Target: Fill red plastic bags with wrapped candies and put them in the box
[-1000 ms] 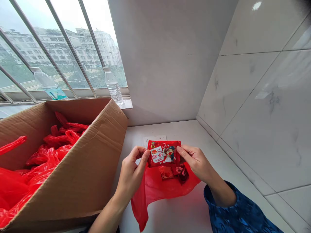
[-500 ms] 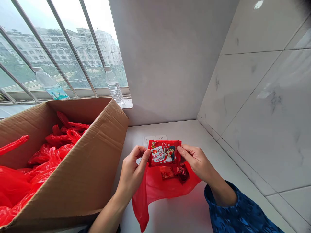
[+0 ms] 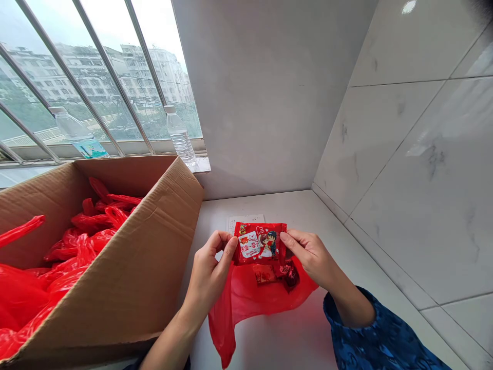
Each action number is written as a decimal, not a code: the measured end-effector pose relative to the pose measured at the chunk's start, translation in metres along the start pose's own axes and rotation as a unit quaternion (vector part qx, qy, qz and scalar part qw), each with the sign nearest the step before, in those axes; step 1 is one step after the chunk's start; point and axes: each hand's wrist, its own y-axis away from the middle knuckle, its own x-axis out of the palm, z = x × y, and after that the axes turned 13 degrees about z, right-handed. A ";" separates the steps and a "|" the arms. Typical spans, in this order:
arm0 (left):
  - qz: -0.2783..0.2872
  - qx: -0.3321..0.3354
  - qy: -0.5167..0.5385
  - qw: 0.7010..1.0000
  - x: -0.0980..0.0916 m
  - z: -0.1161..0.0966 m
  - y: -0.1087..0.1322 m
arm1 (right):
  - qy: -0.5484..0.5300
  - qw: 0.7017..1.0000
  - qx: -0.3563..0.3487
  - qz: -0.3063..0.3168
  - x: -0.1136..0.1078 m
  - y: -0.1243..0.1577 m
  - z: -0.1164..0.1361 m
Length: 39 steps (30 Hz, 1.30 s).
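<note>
A red snack packet (image 3: 259,243) with a cartoon couple printed on it is held up between both hands above the white counter (image 3: 300,329). My left hand (image 3: 210,275) pinches its left edge with thumb and fingers. My right hand (image 3: 311,257) pinches its right edge. Below the packet hangs a thin red plastic bag (image 3: 246,303), and a couple of small red-wrapped sweets (image 3: 275,273) show through it. Which hand holds the bag's rim is hidden by the packet.
A large open cardboard box (image 3: 127,277) full of red plastic bags (image 3: 65,252) stands at the left. Two water bottles (image 3: 179,134) stand on the window sill behind bars. A white paper (image 3: 241,220) lies on the counter. Tiled wall at the right.
</note>
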 end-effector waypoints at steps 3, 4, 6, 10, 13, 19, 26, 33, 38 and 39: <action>0.000 0.002 0.001 1.000 0.000 0.000 0.000 | 0.002 1.000 0.003 -0.002 0.000 0.000 0.000; 0.000 0.002 0.000 1.000 0.000 0.000 0.000 | 0.002 1.000 0.003 -0.001 0.000 0.000 0.000; 0.000 0.002 -0.002 1.000 0.001 0.000 -0.001 | 0.003 1.000 0.001 -0.001 -0.001 0.000 0.000; 0.000 0.003 0.002 1.000 0.001 0.001 -0.001 | 0.003 1.000 -0.003 -0.004 -0.001 -0.001 0.000; 0.000 0.007 0.004 1.000 0.000 0.002 0.000 | -0.007 1.000 -0.003 0.000 -0.001 -0.001 0.001; 0.001 0.010 0.006 1.000 0.001 0.001 0.000 | -0.012 1.000 -0.006 0.001 -0.001 0.000 0.002; -0.001 0.013 -0.001 1.000 0.002 -0.004 0.002 | -0.017 1.000 -0.005 0.001 -0.001 -0.001 0.000; -0.001 0.014 -0.006 1.000 0.001 -0.005 0.002 | -0.021 1.000 -0.012 0.004 -0.001 0.000 -0.002; -0.004 0.018 -0.025 1.000 0.001 -0.008 0.002 | -0.028 1.000 -0.007 0.010 -0.002 0.000 0.000; -0.004 0.018 -0.029 0.999 0.001 -0.008 0.002 | -0.027 1.000 -0.007 0.010 -0.002 0.000 0.000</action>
